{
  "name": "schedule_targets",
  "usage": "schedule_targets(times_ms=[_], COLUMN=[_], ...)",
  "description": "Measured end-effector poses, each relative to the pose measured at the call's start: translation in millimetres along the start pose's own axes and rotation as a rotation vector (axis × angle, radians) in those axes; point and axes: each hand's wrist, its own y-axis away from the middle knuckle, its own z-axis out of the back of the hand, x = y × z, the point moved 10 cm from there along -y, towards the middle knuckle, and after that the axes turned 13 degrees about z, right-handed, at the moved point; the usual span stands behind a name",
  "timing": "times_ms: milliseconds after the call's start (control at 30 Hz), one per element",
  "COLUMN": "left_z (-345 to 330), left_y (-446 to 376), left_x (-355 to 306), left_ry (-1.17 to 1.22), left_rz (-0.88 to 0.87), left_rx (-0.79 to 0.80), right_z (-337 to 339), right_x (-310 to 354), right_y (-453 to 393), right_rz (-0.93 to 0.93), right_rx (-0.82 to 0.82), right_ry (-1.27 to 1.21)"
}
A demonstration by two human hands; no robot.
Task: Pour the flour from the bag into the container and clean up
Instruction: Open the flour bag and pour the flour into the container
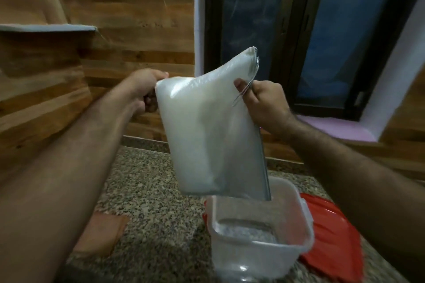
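Observation:
A clear plastic bag of white flour (207, 126) hangs tilted in the air above the counter. My left hand (147, 89) grips its upper left corner. My right hand (259, 101) pinches its upper right edge. The bag's lower right corner hangs just over the rim of a clear plastic container (296, 220), which stands on the counter below. Inside, only the clear bottom shows, with the speckled counter seen through it. No flour is seen falling.
A red lid (333, 236) lies right of the container on the speckled granite counter (149, 190). A brown cloth (103, 230) lies to the left. Wood-panelled walls stand behind and left, with a dark window (299, 30) at the back right.

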Motion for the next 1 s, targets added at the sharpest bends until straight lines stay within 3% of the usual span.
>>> schedule_targets(times_ms=[467,833,1000], left_z=[-57.7,-100.8,-118.5], left_y=[34.8,39.4,40.0], left_x=[15.0,6.8,4.6], left_ry=[-0.11,-0.222,-0.267], left_rz=[-0.032,-0.074,-0.112], left_rx=[-0.115,-0.135,-0.139], right_z=[-23.8,-25.5,-20.0], right_x=[-97.0,-134.9,-149.6], right_y=[83.3,126.3,143.6], right_rz=[-0.247,-0.32,-0.324], right_rx=[-0.043,0.02,0.078], right_ry=[-0.285,-0.435,-0.369])
